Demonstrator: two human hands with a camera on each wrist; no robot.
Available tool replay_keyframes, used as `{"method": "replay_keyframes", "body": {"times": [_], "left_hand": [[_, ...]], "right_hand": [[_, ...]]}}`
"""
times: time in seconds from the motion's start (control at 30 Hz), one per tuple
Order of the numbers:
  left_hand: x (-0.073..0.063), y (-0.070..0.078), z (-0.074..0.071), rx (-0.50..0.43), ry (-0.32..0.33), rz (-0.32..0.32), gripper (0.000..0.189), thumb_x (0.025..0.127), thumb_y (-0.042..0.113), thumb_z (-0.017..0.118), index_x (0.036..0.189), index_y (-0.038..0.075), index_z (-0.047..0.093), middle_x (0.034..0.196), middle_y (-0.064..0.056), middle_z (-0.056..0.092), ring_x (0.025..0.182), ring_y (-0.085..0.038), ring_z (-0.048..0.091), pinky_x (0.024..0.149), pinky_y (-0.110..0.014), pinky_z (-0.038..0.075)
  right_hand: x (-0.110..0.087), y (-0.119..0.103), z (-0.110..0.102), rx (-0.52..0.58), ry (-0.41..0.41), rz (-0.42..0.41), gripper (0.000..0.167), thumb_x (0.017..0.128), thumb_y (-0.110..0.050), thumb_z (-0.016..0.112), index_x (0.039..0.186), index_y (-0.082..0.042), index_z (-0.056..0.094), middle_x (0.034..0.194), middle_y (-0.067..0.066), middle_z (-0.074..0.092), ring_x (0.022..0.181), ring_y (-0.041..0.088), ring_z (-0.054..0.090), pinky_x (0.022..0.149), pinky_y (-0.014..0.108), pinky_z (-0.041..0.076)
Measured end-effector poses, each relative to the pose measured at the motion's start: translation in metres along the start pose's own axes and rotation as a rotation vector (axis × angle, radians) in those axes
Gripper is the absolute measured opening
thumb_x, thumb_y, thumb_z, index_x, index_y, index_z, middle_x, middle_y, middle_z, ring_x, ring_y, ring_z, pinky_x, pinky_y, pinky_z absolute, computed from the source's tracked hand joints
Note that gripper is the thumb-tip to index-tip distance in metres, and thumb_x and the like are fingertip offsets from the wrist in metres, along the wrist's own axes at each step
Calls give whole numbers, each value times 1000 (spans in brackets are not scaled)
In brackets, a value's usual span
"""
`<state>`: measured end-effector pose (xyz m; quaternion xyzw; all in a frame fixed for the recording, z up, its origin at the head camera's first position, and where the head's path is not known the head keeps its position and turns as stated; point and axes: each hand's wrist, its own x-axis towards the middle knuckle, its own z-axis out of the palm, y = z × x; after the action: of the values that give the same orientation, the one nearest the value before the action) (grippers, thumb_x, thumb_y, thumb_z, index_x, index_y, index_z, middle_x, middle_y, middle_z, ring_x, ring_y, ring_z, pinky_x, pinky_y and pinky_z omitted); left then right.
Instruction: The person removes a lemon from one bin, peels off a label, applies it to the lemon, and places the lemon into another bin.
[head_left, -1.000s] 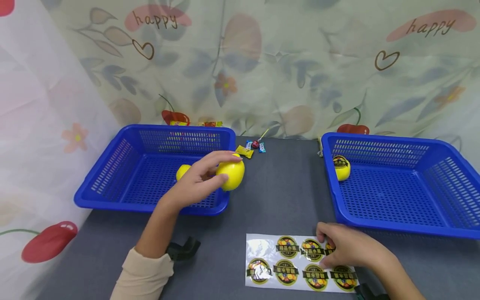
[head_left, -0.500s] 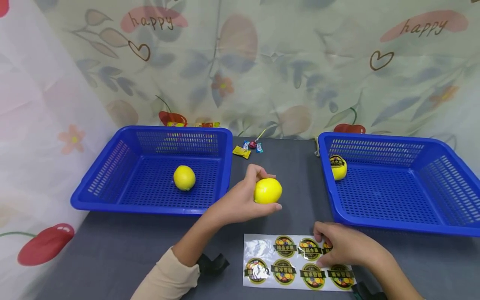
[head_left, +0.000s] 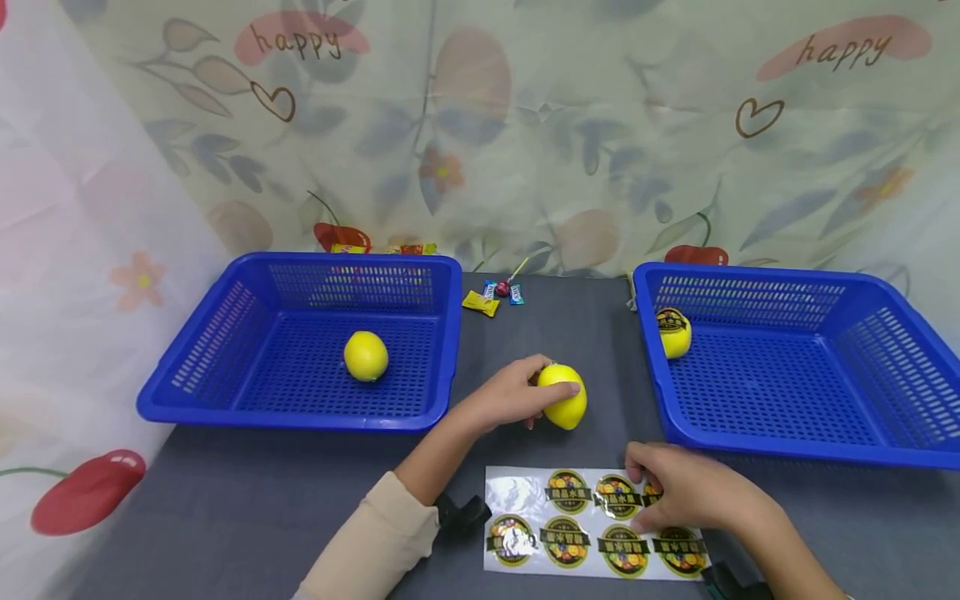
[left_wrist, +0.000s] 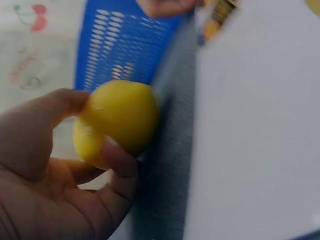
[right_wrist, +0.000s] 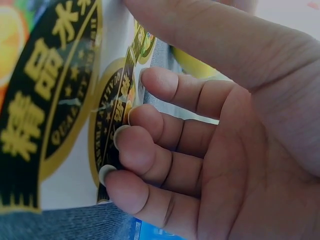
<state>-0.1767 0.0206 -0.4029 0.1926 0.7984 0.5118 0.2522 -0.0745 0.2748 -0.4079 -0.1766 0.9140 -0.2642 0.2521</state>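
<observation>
Centrally in the head view, the left hand (head_left: 517, 393) grips a yellow lemon (head_left: 567, 414) between thumb and fingers, between the left basket (head_left: 300, 417) and right basket (head_left: 810, 452), just beyond a sticker sheet (head_left: 521, 490); whether it touches the grey table (head_left: 300, 508) is unclear. The right hand (head_left: 697, 489) lies over the sheet's right end. In the blurred left wrist view, digits curl around the lemon's sides; its glossy skin suggests something firm, light, slightly slippery, hardly fragile, best held about its widest part. In the right wrist view, the fingers bend gently, thumb apart, gripping nothing visible; the thin sheet would probably flex, so edges suit handling
</observation>
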Motion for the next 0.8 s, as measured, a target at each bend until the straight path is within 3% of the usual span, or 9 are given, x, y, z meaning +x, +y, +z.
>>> {"method": "replay_keyframes", "body": {"times": [0.23,0.5,0.67,0.8], "left_hand": [[12,-16,1,47,42,-55,55,96,44,64,135,7,52,112,-11,62,71,-22,60,58,-32,52],[9,-18,0,48,78,-98,63,94,52,63,139,10,49,122,-12,60,80,-21,64,62,-34,51],[-6,-18,-1,159,120,-70,51,95,49,63,125,9,53,109,-9,56,90,-21,56,77,-36,48],[-25,-19,-2,315,67,15,24,94,35,68,100,12,63,86,0,57,78,-16,54,70,-30,45]], "right_hand": [[0,1,0,-14,15,-13,47,70,-37,91,91,-18,53,72,-2,48,61,10,43,53,29,34],[0,1,0,-23,17,-3,47,70,-37,91,91,-18,53,73,-2,49,62,11,43,54,29,35],[0,1,0,-18,15,-8,47,70,-38,90,91,-18,53,73,-2,49,62,10,43,54,28,34],[0,1,0,-1,1,-17,47,71,-37,90,91,-17,53,73,-1,48,63,11,43,54,29,34]]}}
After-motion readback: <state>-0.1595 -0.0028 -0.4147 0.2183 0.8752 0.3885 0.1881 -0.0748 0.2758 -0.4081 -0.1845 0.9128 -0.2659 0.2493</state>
